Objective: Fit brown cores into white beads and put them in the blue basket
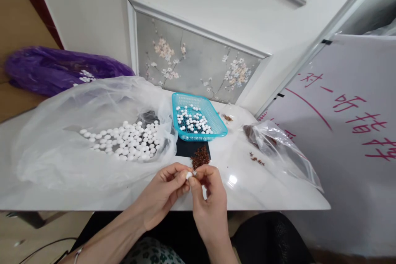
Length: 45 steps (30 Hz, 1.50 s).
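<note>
Over the front of the table, my left hand [168, 187] pinches a small white ball [189, 175] between thumb and fingertips. Closed fingertips of my right hand [210, 192] meet at the ball's right side; what they pinch is too small and covered to make out. Just beyond my hands lies a heap of tiny reddish-brown pieces [201, 156], partly on a flat black sheet [183, 149]. Behind it stands a blue plastic basket [201, 136] holding many similar white balls. To the left, a large translucent plastic bag [62, 132] lies open with more white balls [131, 142] in it.
A clear bag [287, 148] with brown contents lies at the right, near some loose brown bits [256, 159]. Behind the basket is a small clear packet [228, 118]. A purple bag [46, 70] sits at far left. A whiteboard [340, 165] stands right.
</note>
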Each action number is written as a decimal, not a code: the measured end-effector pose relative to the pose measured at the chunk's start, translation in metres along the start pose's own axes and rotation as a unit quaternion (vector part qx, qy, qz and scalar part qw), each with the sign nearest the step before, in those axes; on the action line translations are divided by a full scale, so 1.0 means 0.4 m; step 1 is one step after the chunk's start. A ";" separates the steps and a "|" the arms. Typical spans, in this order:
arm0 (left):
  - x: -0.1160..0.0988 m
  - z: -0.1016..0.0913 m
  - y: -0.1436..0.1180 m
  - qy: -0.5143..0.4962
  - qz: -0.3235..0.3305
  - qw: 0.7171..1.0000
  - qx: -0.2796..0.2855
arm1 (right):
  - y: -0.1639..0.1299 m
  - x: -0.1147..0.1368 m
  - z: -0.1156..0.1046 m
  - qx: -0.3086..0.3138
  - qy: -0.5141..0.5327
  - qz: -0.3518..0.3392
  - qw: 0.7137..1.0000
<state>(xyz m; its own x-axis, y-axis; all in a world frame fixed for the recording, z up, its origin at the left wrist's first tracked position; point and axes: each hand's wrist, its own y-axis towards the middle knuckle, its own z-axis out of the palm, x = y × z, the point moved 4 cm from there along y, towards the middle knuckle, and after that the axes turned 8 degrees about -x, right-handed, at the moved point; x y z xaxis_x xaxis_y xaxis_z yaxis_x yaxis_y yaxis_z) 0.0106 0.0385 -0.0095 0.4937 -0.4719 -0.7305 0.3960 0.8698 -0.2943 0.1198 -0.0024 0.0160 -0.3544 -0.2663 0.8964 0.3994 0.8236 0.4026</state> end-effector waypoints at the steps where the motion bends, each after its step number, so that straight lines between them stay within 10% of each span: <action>1: -0.001 0.003 0.000 -0.001 -0.003 1.000 0.004 | 0.003 -0.001 -0.002 0.020 0.026 0.020 0.999; 8: -0.006 0.012 -0.007 -0.020 -0.008 1.000 0.007 | 0.013 0.021 -0.023 0.151 0.052 -0.010 0.987; 29: -0.009 0.014 -0.009 0.030 0.042 0.999 -0.007 | 0.011 0.039 -0.029 0.105 -0.042 -0.053 0.992; 36: -0.035 0.023 -0.031 0.140 0.097 0.985 -0.029 | 0.180 0.035 -0.035 0.034 -0.121 -0.113 0.986; 39: -0.120 0.017 -0.041 0.326 0.216 0.920 -0.040 | 0.286 0.014 -0.023 -0.001 -0.181 -0.117 0.976; 42: -0.230 -0.008 -0.048 0.529 0.359 0.764 -0.083 | 0.332 -0.002 -0.023 -0.006 -0.199 -0.104 0.974; 45: -0.287 -0.063 -0.034 0.691 0.339 0.623 -0.141 | 0.306 -0.010 -0.047 -0.005 -0.213 -0.087 0.973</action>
<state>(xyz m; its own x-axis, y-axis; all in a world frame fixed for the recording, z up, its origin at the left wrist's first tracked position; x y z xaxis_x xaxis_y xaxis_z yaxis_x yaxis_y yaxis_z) -0.0709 0.0846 0.0629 -0.7413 0.4228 -0.5212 0.2110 0.8840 0.4171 0.1860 0.0901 0.0653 -0.7342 -0.1678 0.6579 0.3094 0.7798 0.5442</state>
